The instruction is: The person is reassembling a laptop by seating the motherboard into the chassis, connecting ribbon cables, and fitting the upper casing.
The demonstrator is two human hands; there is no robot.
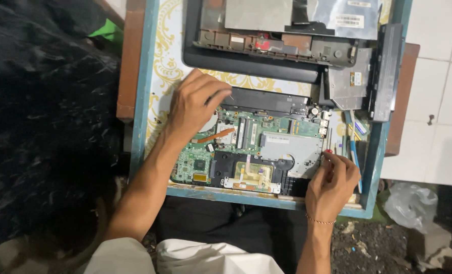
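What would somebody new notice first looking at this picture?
Most likely the green circuit board lying bare in the middle of the small table, with the left hand pressing on its upper left corner. The right hand works at the board's lower right edge. Above it, at the top of the table, lies a black laptop shell.

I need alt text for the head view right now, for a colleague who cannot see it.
Seen from above, two bare hands work on an opened laptop base with its green circuit board exposed, on a blue-rimmed table. The left hand rests on the board's upper left corner; the right hand pinches a red-tipped tool at the right edge. A detached laptop casing lies beyond.
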